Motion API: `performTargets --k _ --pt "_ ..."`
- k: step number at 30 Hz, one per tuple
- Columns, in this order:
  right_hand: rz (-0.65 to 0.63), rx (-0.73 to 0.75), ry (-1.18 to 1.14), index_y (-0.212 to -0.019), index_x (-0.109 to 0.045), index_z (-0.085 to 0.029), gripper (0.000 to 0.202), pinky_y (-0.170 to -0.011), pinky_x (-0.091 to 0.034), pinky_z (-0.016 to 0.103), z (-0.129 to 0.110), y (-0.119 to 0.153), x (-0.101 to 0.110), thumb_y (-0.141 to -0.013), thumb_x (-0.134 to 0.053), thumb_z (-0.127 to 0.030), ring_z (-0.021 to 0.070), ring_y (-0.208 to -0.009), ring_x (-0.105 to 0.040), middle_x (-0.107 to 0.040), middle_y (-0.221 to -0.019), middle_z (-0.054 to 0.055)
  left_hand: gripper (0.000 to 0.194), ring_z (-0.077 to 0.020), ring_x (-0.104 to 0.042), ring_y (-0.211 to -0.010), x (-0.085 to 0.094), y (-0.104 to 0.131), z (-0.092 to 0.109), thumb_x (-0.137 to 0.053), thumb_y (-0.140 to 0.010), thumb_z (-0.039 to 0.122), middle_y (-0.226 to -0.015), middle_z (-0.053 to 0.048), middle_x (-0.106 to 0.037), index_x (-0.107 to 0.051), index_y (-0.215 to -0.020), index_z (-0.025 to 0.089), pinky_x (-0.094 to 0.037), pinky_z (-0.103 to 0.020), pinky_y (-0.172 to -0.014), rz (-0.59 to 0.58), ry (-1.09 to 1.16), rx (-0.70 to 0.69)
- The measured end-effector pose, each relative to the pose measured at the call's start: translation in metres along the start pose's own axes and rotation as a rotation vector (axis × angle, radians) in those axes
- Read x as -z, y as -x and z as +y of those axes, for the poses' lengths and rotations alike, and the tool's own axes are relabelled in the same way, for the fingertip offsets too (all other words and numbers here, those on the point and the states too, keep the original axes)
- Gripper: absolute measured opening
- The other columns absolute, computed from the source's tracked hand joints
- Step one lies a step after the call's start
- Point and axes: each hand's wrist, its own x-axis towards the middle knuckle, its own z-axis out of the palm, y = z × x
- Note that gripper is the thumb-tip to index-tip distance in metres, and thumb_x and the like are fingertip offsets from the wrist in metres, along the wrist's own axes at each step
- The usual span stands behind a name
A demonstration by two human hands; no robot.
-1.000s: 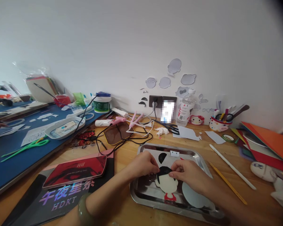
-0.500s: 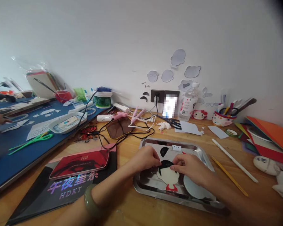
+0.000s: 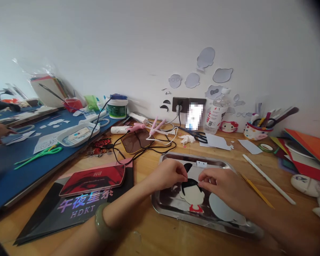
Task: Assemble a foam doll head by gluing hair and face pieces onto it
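My left hand (image 3: 173, 174) pinches at the upper left edge of a black hair-shaped cutout (image 3: 190, 186). My right hand (image 3: 216, 181) has its thumb and fingers curled at the cutout's right edge. The hair cutout lies over the top of a cream head-shaped cutout (image 3: 195, 198), which has a red collar piece (image 3: 196, 208) below it. All of these rest in a shiny metal tray (image 3: 164, 204). Behind my left fingers a second black cutout (image 3: 187, 166) shows in part. A pale rounded cutout (image 3: 224, 209) lies partly under my right hand. A small white piece with dark dots (image 3: 201, 164) is near the far rim.
Left of the tray lie a red case (image 3: 93, 180) and a black folder (image 3: 50, 217). Cables and a pink tool (image 3: 137, 127) lie behind. A white stick (image 3: 269, 179) and a yellow tool (image 3: 257, 190) are to the right. Another person's hand (image 3: 0, 131) is at far left.
Both hands have lifted slightly at the hair cutout, and my right fingers have drawn back a little, so more of the head cutout shows. The whole view has shifted slightly.
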Motion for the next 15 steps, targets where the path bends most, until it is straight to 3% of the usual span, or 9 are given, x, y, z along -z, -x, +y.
performTargets --k 5,15 --pt "-0.114 0.136 0.106 -0.066 -0.060 -0.025 0.009 -0.054 -0.032 0.025 -0.008 0.009 -0.002 -0.072 -0.053 -0.022 0.0134 -0.061 -0.052 -0.061 -0.065 -0.003 0.017 -0.0098 -0.051 -0.058 0.000 0.003 0.006 -0.057 -0.067 0.025 -0.065 0.001 -0.063 -0.066 -0.078 0.016 -0.035 -0.018 -0.052 -0.127 0.037 -0.114" --pt "-0.195 0.274 0.233 -0.065 -0.059 -0.024 0.014 -0.051 -0.027 0.027 -0.009 0.018 -0.017 -0.072 -0.050 -0.017 0.0147 -0.059 -0.052 -0.061 -0.068 -0.001 0.014 -0.0091 -0.053 -0.057 -0.005 0.007 0.004 -0.059 -0.066 0.020 -0.063 0.003 -0.063 -0.068 -0.077 0.019 -0.035 -0.016 -0.054 -0.182 -0.070 -0.179"
